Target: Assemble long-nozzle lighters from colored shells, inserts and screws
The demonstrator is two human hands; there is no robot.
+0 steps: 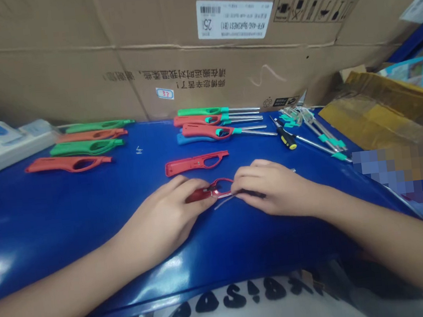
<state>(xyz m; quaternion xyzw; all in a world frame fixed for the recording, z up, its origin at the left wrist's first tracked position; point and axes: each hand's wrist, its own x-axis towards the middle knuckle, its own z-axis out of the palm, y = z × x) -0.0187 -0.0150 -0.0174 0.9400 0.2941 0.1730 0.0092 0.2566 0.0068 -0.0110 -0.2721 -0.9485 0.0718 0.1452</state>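
Observation:
Near the table's middle, my left hand (173, 208) is closed around the handle end of a red long-nosed lighter shell (199, 195). My right hand (269, 187) pinches the shell's front end, just past its trigger loop. Its fingertips hide what sits there. A thin pale wire or tube (222, 204) sticks out below the shell, between the hands. Just behind lies the other red shell half (187, 166), its hollow inside facing up.
Several lighters with metal barrels (214, 129) lie beyond, and red and green handles (70, 163) at left. A yellow-black screwdriver (288, 138) and loose metal barrels (322, 134) lie right. A cardboard box (80, 56) stands behind; a power strip (17, 148) is far left.

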